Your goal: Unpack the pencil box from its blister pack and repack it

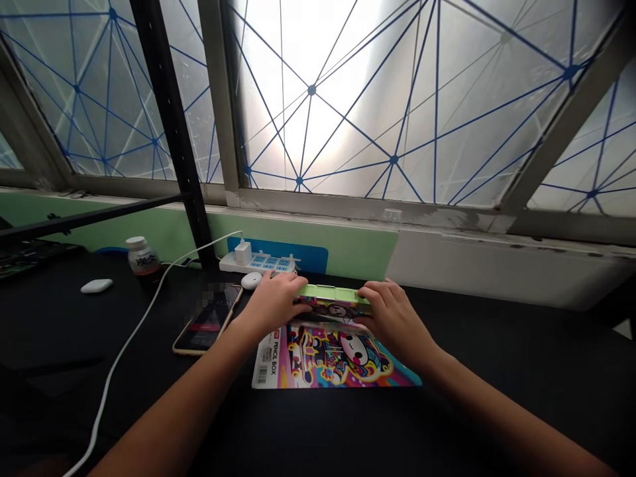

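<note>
Both hands grip a pencil box with a light green edge (334,292) by its two ends. My left hand (278,298) is closed on the left end, thumb at the front. Around the right end my right hand (390,311) is closed too, its fingers over the green edge. A dark picture strip shows on the side facing me. In front lies a bright printed panel (342,361) with a cartoon figure and the words PENCIL BOX. I cannot tell whether this panel is joined to the box.
A phone (209,320) lies left of my left hand, near a round white object (251,281). Behind stands a power strip (258,262) with a charger (243,252); its white cable (134,331) crosses the black table. A bottle (143,257) and a white case (96,286) sit farther left.
</note>
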Available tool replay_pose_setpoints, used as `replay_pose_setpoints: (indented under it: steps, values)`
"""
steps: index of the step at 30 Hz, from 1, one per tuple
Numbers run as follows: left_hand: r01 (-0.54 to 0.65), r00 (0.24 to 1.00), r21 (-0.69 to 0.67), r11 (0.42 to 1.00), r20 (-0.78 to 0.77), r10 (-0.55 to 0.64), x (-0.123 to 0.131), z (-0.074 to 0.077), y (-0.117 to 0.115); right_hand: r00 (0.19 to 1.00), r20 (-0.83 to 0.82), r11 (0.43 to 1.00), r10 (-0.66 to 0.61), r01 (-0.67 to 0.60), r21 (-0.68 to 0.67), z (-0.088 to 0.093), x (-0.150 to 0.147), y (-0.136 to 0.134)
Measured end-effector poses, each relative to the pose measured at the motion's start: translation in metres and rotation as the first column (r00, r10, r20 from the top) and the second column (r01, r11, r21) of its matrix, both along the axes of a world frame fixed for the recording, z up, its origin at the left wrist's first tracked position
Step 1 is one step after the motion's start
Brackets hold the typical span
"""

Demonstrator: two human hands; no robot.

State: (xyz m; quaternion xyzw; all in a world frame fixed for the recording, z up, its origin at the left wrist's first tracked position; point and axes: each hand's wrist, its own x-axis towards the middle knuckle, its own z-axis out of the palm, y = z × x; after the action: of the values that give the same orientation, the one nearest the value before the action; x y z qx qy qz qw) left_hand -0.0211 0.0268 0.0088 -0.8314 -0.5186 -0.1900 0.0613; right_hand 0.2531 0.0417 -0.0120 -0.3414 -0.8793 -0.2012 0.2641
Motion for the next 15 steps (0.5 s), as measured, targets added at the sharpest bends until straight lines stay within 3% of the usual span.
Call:
replay_pose_setpoints:
  steps: [4,8,11,13,15]
  values:
    - [0.028,1.0,0.245,0.969,-0.004,-0.028,0.005,0.005,-0.038,0.999,-0.031,0.986,0.019,-0.014,0.165,0.007,0.011,-0.026]
    - [0.101,0.994,0.381,0.919,0.008,-0.112,0.007,-0.015,-0.083,0.997,-0.001,0.989,0.074,-0.073,0.13,-0.007,0.033,-0.066]
    - [0.066,0.988,0.266,0.962,0.118,-0.1,0.002,-0.043,-0.109,0.984,0.066,0.984,0.167,-0.17,0.043,-0.027,0.048,-0.09]
    - [-0.005,0.974,0.062,0.998,0.225,-0.009,-0.003,-0.057,-0.121,0.97,0.089,0.974,0.226,-0.226,-0.009,-0.037,0.054,-0.098]
    - [-0.054,0.941,-0.166,0.985,0.322,0.106,-0.009,-0.062,-0.128,0.962,0.065,0.963,0.263,-0.259,-0.07,-0.042,0.057,-0.101]
